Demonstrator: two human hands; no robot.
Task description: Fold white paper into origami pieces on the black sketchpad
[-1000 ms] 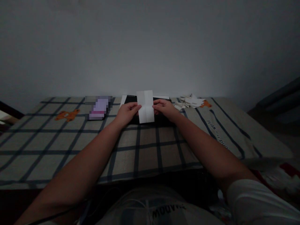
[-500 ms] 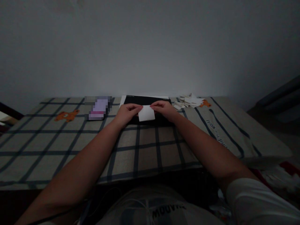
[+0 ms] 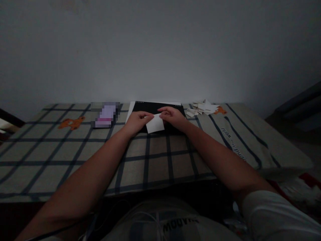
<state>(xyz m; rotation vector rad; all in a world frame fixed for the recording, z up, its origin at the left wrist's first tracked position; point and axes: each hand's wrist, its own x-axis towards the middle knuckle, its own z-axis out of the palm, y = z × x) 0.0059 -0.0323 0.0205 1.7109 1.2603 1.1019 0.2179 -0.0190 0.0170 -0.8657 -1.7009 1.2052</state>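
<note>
A small white piece of paper (image 3: 155, 124) is held up between my hands, tilted slightly. My left hand (image 3: 137, 122) pinches its upper left corner between thumb and fingers. At the upper right corner, my right hand (image 3: 173, 117) has its thumb against the paper, with the index finger stretched out above it. Under both hands lies a black sheet or folder (image 3: 155, 107) with small holes along its far edge. White paper (image 3: 131, 107) shows from beneath its left and far sides.
A pile of white paper pieces (image 3: 204, 107) lies to the right. On the left rests a blurred, phone-like thing (image 3: 106, 115). The table carries a checked cloth (image 3: 157, 164) with bear prints, and a wall (image 3: 160, 50) stands right behind it.
The paper has tilted, its lower edge shifting a little left and towards me. My right index finger has lifted and stretched out from the paper's edge.
</note>
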